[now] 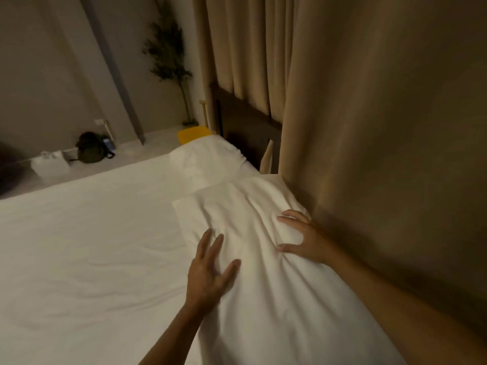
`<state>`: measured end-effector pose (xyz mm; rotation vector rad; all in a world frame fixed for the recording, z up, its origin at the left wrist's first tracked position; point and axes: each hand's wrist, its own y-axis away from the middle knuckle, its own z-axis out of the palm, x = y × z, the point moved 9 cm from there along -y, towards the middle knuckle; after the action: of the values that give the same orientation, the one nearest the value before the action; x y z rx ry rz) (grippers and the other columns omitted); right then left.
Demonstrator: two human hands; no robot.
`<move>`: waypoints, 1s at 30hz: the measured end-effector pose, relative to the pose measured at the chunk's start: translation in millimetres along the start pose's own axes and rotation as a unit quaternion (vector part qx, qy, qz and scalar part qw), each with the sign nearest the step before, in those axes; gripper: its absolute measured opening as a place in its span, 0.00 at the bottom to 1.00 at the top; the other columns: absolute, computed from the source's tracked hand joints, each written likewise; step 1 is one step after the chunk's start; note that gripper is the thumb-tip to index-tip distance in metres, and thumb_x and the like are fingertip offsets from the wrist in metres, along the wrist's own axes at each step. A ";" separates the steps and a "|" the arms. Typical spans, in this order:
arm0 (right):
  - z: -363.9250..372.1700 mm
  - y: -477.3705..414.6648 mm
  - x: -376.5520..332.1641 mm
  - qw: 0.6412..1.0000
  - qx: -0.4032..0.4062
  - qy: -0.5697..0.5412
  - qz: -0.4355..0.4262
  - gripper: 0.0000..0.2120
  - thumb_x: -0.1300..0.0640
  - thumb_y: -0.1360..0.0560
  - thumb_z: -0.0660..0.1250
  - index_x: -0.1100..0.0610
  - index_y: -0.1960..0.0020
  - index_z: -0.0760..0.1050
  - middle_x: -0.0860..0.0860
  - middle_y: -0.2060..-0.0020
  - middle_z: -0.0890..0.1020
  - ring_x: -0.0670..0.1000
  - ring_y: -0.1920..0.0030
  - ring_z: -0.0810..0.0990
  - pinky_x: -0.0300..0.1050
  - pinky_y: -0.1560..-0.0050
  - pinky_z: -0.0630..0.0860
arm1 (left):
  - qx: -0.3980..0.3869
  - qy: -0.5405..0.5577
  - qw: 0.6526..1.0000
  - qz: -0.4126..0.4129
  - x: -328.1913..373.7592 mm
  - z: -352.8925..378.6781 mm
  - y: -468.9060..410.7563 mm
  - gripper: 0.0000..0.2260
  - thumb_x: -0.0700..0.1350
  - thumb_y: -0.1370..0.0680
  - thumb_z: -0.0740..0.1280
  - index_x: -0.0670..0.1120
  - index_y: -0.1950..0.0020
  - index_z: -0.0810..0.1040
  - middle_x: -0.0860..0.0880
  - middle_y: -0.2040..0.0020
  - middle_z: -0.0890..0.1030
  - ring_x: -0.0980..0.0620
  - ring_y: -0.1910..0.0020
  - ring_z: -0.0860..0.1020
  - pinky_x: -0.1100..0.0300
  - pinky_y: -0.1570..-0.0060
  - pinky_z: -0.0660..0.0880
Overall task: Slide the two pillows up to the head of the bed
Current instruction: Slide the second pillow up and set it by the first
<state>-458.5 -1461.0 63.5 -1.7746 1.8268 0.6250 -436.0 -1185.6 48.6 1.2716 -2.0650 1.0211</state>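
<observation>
Two white pillows lie on the bed (pixel 79 246), both along its right edge beside the curtain (pixel 369 127). The near pillow (pixel 263 259) stretches from the bottom of the view up toward the headboard (pixel 245 122); the far pillow (pixel 208 159) sits beyond it at the head of the bed, and the two touch or overlap slightly where they meet. Two hands rest on the near pillow. The left hand (pixel 210 270) lies flat with fingers spread, palm pressed on the pillow's left side, gripping nothing. The right hand (pixel 303 238) sits on the right side by the curtain, fingers spread and curled into the fabric, which bunches into creases between thumb and fingers. On the floor past the bed stand one plant (pixel 168 54), one dark bag (pixel 92 147), one white box (pixel 50 164) and one yellow object (pixel 193 134).
</observation>
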 end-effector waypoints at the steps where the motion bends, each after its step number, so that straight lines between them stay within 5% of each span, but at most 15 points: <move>1: 4.3 -10.1 10.5 1.000 -0.006 -0.001 -0.004 0.40 0.28 0.37 0.69 0.39 0.29 0.66 0.31 0.30 0.61 0.44 0.27 0.62 0.48 0.26 0.60 | 0.000 -0.002 1.000 -0.003 -6.8 10.0 -3.7 0.32 0.65 0.29 0.69 0.57 0.26 0.69 0.60 0.21 0.59 0.66 0.25 0.59 0.61 0.35 0.66; 13: 47.6 -115.1 139.0 0.996 -0.078 0.006 -0.037 0.39 0.27 0.37 0.68 0.38 0.29 0.67 0.34 0.29 0.63 0.44 0.28 0.64 0.54 0.27 0.62 | 0.016 -0.042 0.997 -0.069 -73.3 130.3 -50.9 0.33 0.64 0.27 0.69 0.54 0.25 0.69 0.55 0.21 0.59 0.71 0.26 0.55 0.58 0.34 0.66; 17: 61.8 -140.5 175.6 0.995 -0.091 0.018 -0.041 0.41 0.26 0.38 0.66 0.39 0.28 0.66 0.34 0.30 0.61 0.46 0.27 0.64 0.47 0.27 0.59 | 0.017 -0.054 0.994 -0.093 -98.3 168.4 -59.5 0.33 0.64 0.27 0.69 0.54 0.25 0.68 0.56 0.20 0.58 0.71 0.26 0.54 0.55 0.34 0.69; 24: 82.0 -173.5 236.0 0.994 -0.093 0.022 -0.043 0.44 0.22 0.38 0.63 0.42 0.28 0.66 0.39 0.27 0.63 0.51 0.28 0.66 0.55 0.30 0.65 | 0.020 -0.057 0.993 -0.102 -131.1 221.2 -81.8 0.33 0.61 0.27 0.71 0.52 0.25 0.69 0.54 0.20 0.59 0.59 0.24 0.62 0.48 0.36 0.73; 30: 100.2 -193.7 272.7 0.993 -0.117 0.025 -0.021 0.45 0.23 0.39 0.63 0.41 0.26 0.63 0.39 0.26 0.61 0.52 0.28 0.65 0.50 0.29 0.62 | 0.005 -0.069 0.992 -0.107 -154.9 257.0 -98.4 0.34 0.61 0.28 0.71 0.47 0.26 0.71 0.48 0.21 0.62 0.51 0.24 0.64 0.45 0.37 0.73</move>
<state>-264.0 -1611.6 -184.3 -1.9909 1.8051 0.8118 -288.4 -1339.8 -184.0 1.5705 -1.9711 0.8702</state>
